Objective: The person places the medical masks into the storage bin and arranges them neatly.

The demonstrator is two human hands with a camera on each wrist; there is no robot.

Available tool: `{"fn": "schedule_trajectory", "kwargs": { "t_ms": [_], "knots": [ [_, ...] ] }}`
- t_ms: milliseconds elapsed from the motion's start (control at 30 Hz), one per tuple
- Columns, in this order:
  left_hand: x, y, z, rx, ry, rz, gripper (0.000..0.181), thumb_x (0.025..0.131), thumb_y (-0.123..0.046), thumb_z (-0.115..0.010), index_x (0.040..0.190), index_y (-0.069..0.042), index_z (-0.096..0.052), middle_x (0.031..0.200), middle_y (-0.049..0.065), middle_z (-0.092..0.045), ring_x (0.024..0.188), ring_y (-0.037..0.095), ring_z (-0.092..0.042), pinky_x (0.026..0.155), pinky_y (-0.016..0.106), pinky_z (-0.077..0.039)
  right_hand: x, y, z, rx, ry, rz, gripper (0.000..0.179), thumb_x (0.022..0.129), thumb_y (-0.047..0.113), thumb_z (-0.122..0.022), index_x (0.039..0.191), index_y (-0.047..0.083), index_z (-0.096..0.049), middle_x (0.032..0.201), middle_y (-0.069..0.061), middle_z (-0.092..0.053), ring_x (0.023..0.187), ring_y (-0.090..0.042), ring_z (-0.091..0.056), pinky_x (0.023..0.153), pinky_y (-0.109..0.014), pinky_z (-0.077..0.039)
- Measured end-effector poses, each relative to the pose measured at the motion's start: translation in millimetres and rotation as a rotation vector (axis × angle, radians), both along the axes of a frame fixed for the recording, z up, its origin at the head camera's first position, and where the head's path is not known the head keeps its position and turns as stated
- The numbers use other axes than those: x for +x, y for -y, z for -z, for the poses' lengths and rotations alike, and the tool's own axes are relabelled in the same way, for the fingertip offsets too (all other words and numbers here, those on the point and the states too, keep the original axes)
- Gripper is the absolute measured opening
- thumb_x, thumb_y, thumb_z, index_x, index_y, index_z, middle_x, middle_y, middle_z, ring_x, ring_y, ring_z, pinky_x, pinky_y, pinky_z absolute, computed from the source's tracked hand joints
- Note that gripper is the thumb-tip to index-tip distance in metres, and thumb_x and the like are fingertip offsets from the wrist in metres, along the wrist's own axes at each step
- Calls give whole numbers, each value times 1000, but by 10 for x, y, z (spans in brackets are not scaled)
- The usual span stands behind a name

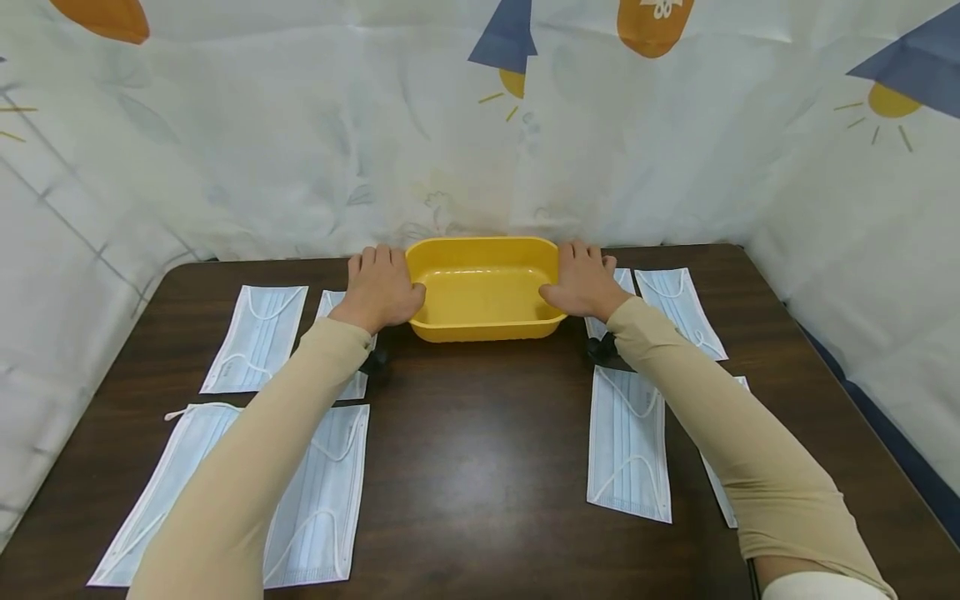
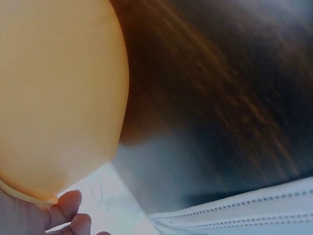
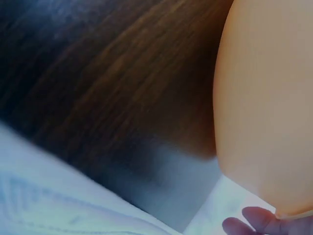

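Observation:
A yellow plastic basin [image 1: 487,332] stands at the far side of the dark table, its inside bare. My left hand [image 1: 380,287] grips its left end, thumb over the rim. At the opposite end my right hand [image 1: 583,279] holds the rim in the same way. In the left wrist view, curled fingers [image 2: 68,208] show under the rim beside the basin's wall [image 2: 58,98]. The right wrist view also has fingertips [image 3: 259,220] beneath the rim. Blue face masks lie under and beside both forearms, including one face mask [image 1: 255,337] on the left and another [image 1: 630,446] on the right.
The brown wooden table [image 1: 480,467] runs back to a white patterned curtain [image 1: 300,150] just behind the basin. More masks, such as a face mask [image 1: 678,308] at the far right, lie flat in groups on both sides. Sleeves partly cover several of them.

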State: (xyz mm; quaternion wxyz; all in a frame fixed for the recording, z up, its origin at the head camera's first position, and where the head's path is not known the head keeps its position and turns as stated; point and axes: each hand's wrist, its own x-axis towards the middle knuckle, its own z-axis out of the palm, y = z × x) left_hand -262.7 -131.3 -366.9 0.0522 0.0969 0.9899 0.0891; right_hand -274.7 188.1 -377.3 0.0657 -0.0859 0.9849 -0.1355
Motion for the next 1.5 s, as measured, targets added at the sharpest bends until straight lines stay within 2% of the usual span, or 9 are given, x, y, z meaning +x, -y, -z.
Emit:
{"fn": "schedule_trajectory", "kwargs": {
  "t_ms": [233, 533, 800, 1200, 1500],
  "knots": [
    [26, 19, 6, -13, 25, -15, 58, 94, -29, -37, 137, 10, -39, 125, 25, -42, 121, 43, -34, 108, 61, -25, 18, 37, 1, 26, 31, 6, 69, 89, 35, -48, 145, -2, -34, 140, -22, -38, 128, -44, -31, 99, -58, -24],
    [56, 19, 18, 0, 13, -17, 57, 96, -30, -36, 136, 10, -39, 126, 26, -43, 123, 44, -33, 108, 61, -26, 60, 56, -18, 55, 30, 12, 66, 87, 32, -46, 142, -1, -36, 136, -20, -39, 123, -42, -32, 94, -54, -24],
    [98, 19, 19, 7, 0, -9, 56, 96, -30, -36, 134, 10, -41, 128, 27, -44, 122, 44, -34, 109, 61, -27, 125, 58, -23, 49, 23, 14, 61, 87, 31, -46, 138, -1, -39, 121, -18, -41, 110, -38, -35, 89, -50, -22],
    [182, 29, 11, 2, 6, -7, 53, 97, -33, -36, 129, 9, -42, 121, 24, -42, 117, 42, -34, 105, 59, -28, 187, 73, -7, 54, 14, 31, 64, 86, 31, -47, 140, -1, -39, 121, -17, -42, 110, -37, -35, 91, -50, -25],
    [232, 78, 52, 17, -7, -11, 50, 97, -34, -34, 124, 8, -44, 117, 22, -43, 114, 41, -35, 103, 58, -29, 245, 95, -7, 48, 4, 19, 61, 86, 31, -45, 137, -3, -40, 118, -18, -43, 105, -36, -36, 89, -49, -26]
  ]
}}
